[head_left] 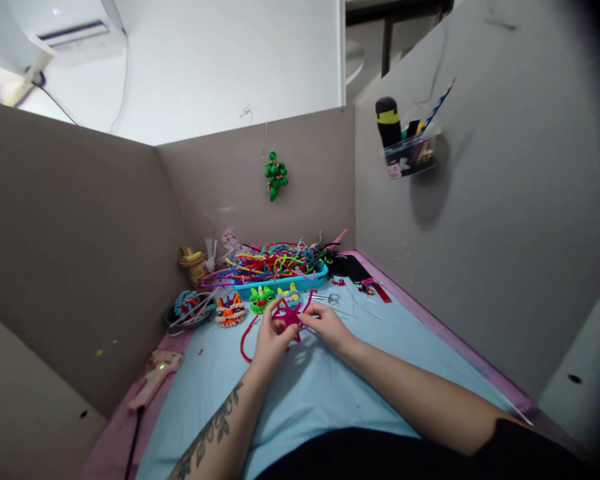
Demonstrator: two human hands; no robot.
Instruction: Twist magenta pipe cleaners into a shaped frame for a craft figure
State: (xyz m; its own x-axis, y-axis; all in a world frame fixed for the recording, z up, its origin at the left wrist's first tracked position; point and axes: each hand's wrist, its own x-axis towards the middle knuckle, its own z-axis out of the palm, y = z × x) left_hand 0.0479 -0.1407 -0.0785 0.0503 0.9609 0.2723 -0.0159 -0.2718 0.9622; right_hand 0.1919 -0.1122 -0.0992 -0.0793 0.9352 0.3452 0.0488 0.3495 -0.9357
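Between my hands, above the blue cloth, is a magenta pipe-cleaner piece (292,316) with several arms sticking out from its middle. My left hand (274,333) grips it from the left, thumb and fingers pressed on it. With thumb and forefinger together, my right hand (329,325) pinches the right side of the same piece. A red pipe cleaner (243,343) curves over the cloth left of my left hand. Just behind the hands stand a green pipe-cleaner figure (263,299), a blue and yellow one (289,293) and an orange and white one (231,311).
A blue tray (250,289) heaped with coloured pipe cleaners stands at the back. Scissors (330,299) lie right of the figures. A dark bowl (190,315) and a pink glue gun (156,380) are on the left. Grey panels (260,227) enclose the table; a clear bin (411,157) hangs right.
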